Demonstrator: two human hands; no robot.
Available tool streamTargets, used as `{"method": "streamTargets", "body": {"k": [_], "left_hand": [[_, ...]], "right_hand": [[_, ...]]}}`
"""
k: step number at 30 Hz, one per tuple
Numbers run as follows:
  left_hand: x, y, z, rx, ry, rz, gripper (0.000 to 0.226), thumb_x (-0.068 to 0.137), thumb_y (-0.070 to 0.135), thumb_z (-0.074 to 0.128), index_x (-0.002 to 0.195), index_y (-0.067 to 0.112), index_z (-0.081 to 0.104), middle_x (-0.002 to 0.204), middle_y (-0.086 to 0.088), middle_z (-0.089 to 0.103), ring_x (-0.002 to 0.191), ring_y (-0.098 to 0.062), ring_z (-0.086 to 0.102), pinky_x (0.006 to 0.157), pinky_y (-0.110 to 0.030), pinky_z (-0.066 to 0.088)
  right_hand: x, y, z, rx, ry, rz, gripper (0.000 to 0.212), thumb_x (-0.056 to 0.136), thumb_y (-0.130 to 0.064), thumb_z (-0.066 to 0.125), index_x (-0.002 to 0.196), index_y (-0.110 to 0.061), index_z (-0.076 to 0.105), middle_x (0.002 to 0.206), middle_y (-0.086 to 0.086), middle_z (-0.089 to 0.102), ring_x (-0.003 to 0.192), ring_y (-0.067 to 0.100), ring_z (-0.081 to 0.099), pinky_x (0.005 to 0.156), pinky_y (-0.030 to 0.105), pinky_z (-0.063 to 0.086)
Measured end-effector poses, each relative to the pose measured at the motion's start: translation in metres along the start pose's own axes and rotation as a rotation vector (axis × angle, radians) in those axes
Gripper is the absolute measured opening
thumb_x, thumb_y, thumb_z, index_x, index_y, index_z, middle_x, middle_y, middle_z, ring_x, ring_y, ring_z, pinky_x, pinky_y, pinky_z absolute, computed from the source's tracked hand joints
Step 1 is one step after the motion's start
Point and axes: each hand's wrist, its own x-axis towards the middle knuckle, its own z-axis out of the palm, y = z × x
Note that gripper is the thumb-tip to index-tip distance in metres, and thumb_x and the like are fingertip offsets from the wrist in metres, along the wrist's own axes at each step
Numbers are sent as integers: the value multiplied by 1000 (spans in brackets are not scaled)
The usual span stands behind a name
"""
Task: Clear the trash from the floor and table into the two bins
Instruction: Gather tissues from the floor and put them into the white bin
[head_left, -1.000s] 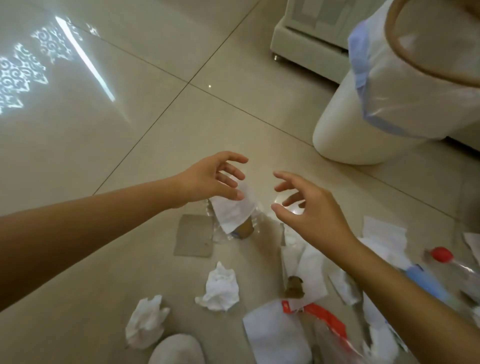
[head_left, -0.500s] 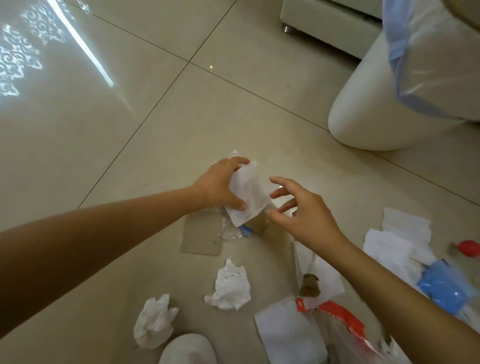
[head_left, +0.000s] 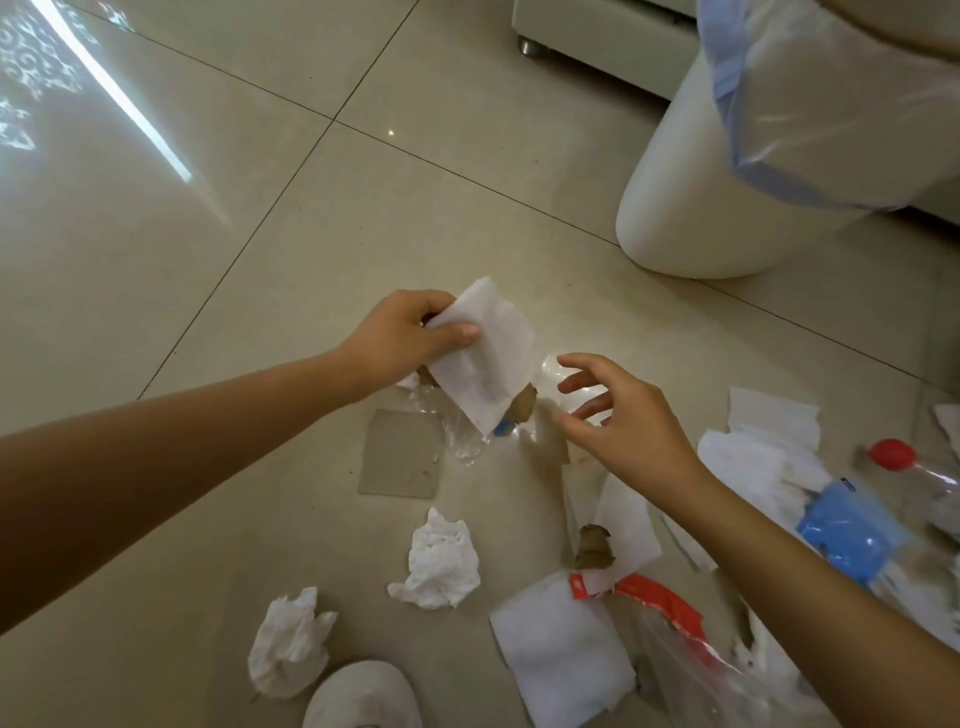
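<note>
The tissue getting picked up was plain white, same as the crumpled wads on the beige floor tiles. Cardboard scrap was dull brown. The bottle had a red cap and a bright blue label, and the cream bin wore a clear, blue-edged liner.

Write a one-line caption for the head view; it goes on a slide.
Left hand pinches a flat white paper napkin above littered beige floor tiles; open right hand reaches beside it.
</note>
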Motion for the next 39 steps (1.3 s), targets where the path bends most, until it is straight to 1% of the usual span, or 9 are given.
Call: {"method": "streamTargets", "body": {"k": [4, 8, 13, 18, 21, 23, 28, 32, 39], "left_hand": [[-4, 18, 0, -137, -19, 13, 24, 91, 24, 61, 103, 3, 64, 95, -14, 66, 72, -16, 67, 59, -31, 58], [-6, 29, 8, -236, -77, -24, 23, 92, 28, 58, 108, 12, 64, 96, -5, 68, 77, -13, 69, 59, -24, 55], [-9, 36, 22, -256, -134, -39, 27, 92, 25, 58, 111, 7, 62, 96, -8, 68, 74, -13, 69, 56, -23, 53], [-13, 41, 23, -252, -139, -35, 25, 92, 24, 58, 108, 6, 63, 94, -9, 67, 73, -14, 69, 57, -25, 54], [-16, 43, 20, -229, -128, -40, 26, 91, 26, 59, 109, 7, 64, 98, -10, 69, 78, -18, 70, 62, -26, 56], [-18, 46, 18, -203, -120, -38, 26, 90, 28, 60, 109, 11, 66, 98, -7, 71, 81, -19, 71, 64, -25, 56], [-26, 67, 14, -235, -102, -30, 25, 90, 25, 61, 109, 10, 66, 95, -8, 72, 77, -21, 72, 61, -24, 56], [-32, 96, 10, -263, -86, 7, 26, 87, 26, 61, 108, 11, 66, 92, -8, 73, 75, -27, 72, 60, -26, 57], [-25, 160, 4, -301, -140, 96, 30, 85, 24, 63, 111, 9, 64, 93, -13, 73, 76, -36, 70, 65, -41, 60]], "right_hand": [[-10, 17, -14, -102, 3, 47, 52, 78, -32, 72, 125, -37, 51, 117, -14, 57, 100, 6, 56, 83, 36, 52], [-20, 32, -15, -378, -206, 106, 80, 67, -43, 79, 135, -42, 38, 139, -10, 40, 123, 17, 43, 94, 44, 46], [-29, 50, 2, -442, -304, 127, 87, 66, -34, 80, 138, -42, 33, 140, -8, 33, 118, 19, 45, 89, 40, 48], [-30, 57, 14, -456, -218, 57, 56, 80, -21, 66, 130, -36, 46, 119, -5, 50, 94, 19, 59, 76, 33, 51], [-31, 53, 4, -405, -155, 40, 41, 84, -22, 64, 123, -32, 57, 116, -6, 60, 101, 17, 59, 80, 31, 48], [-33, 47, -11, -374, -85, 24, 34, 83, -25, 65, 116, -33, 63, 114, -11, 64, 98, 13, 59, 72, 26, 44], [-42, 23, -64, -192, 75, -5, 19, 79, -29, 71, 96, -37, 71, 92, -14, 69, 68, 4, 54, 62, 27, 47], [-52, -1, -118, -73, 141, -44, 18, 74, -28, 76, 87, -39, 71, 86, -15, 68, 77, 14, 62, 70, 36, 53], [-61, -34, -197, 114, 278, -82, 20, 73, -32, 75, 90, -39, 69, 93, -15, 64, 90, 22, 60, 79, 35, 53]]}}
